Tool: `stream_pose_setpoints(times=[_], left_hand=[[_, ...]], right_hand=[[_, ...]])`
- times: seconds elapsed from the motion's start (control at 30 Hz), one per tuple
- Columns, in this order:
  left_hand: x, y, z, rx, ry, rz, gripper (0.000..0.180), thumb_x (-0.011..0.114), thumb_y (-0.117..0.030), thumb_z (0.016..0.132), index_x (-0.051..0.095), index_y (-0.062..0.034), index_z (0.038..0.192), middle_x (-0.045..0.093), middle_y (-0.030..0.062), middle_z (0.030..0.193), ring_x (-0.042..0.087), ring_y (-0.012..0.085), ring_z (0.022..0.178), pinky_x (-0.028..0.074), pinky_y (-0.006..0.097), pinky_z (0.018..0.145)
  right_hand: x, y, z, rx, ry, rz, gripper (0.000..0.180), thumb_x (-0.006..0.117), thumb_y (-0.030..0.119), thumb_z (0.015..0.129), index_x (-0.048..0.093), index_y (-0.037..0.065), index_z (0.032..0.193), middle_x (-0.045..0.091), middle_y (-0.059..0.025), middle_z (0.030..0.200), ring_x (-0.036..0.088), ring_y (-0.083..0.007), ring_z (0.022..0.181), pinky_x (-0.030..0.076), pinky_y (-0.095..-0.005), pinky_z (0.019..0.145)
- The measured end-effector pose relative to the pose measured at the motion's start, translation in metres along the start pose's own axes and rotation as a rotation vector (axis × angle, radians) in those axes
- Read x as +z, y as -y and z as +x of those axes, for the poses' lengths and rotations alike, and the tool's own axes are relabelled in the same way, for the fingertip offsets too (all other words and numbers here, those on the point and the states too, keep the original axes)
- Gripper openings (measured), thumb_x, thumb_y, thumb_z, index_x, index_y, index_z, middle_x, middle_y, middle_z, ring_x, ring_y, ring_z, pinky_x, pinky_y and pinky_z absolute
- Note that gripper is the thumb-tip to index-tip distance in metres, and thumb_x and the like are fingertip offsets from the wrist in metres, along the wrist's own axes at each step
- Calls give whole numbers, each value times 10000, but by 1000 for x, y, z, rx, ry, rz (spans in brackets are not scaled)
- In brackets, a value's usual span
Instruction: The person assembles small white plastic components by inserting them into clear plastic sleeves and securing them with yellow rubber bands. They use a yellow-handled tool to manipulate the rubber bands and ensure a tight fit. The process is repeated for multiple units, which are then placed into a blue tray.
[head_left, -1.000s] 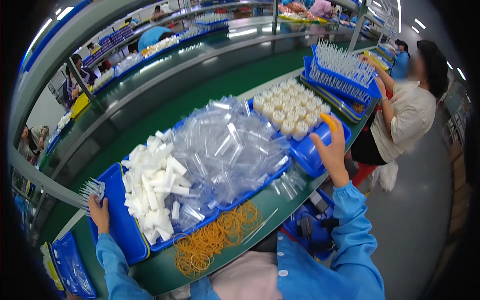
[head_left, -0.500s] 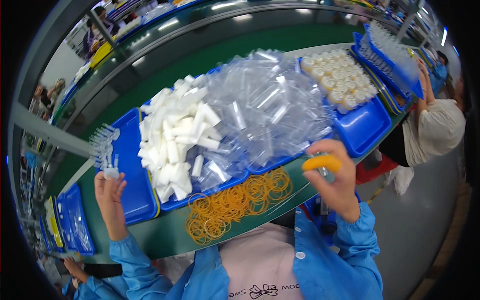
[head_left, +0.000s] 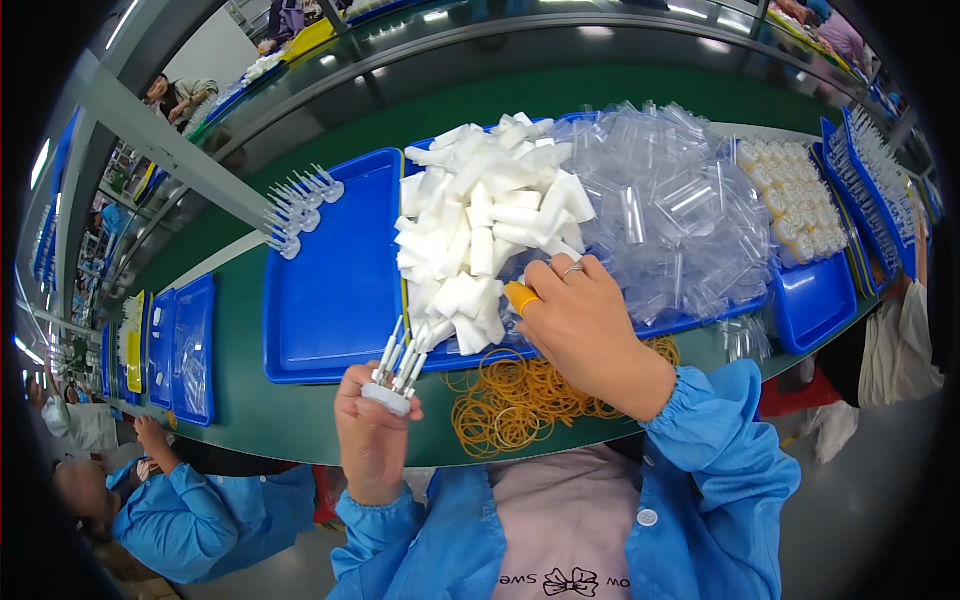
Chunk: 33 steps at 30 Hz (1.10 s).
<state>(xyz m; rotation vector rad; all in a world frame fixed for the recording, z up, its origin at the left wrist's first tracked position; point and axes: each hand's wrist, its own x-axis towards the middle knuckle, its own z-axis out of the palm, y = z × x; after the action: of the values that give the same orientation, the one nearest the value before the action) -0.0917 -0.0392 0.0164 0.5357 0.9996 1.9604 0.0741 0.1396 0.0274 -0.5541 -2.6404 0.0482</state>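
My left hand (head_left: 375, 435) pinches a round, pale base with several slender prongs (head_left: 388, 398), the prongs pointing up and away from me. My right hand (head_left: 580, 325) is bent palm-down at the near right edge of a pile of short white cylindrical pieces (head_left: 480, 225). A yellow finger cot (head_left: 520, 297) covers one of its fingers, and another wears a ring. Its fingers curl downward among the white pieces, with the tips hidden, so what they hold cannot be made out. Orange rubber bands (head_left: 510, 405) lie just below that hand.
Clear plastic sleeves (head_left: 670, 210) are heaped right of the white pile. At left, a blue tray (head_left: 330, 290) carries several pronged pieces (head_left: 300, 205). Yellowish-white round parts (head_left: 795, 200) and a small blue tray (head_left: 815, 305) are at right. A co-worker (head_left: 200, 510) sits at left.
My left hand has moved right and nearer with the pronged piece, away from the left tray's group. My right hand has gone left from the bench's near edge to the white pile. The view has turned.
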Motion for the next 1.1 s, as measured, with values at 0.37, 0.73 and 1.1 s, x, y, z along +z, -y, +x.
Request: stream_pose_setpoints(times=[0.37, 0.73, 1.1], left_hand=[[-4, 4, 0, -23, -42, 16, 212, 657, -59, 800, 518, -22, 955, 570, 69, 864, 612, 191, 774, 515, 313, 699], [11, 13, -15, -76, 302, 158, 147, 671, -36, 783, 567, -5, 882, 509, 93, 904, 602, 205, 811, 533, 326, 717], [38, 11, -12, -258, 599, 274, 182, 659, 25, 775, 614, 17, 951, 506, 94, 977, 499, 166, 904, 411, 284, 804]], right_hand=[[-2, 2, -2, 51, -80, 18, 106, 564, 74, 696, 628, 75, 780, 515, -50, 689, 551, -193, 684, 371, -334, 701], [-63, 14, -55, 658, -258, 1393, 144, 553, -15, 817, 592, -27, 956, 591, -68, 923, 586, -126, 828, 464, -259, 743], [-57, 7, -81, 704, -142, 1670, 152, 596, -15, 822, 596, -42, 972, 565, -82, 992, 544, -129, 894, 442, -251, 815]])
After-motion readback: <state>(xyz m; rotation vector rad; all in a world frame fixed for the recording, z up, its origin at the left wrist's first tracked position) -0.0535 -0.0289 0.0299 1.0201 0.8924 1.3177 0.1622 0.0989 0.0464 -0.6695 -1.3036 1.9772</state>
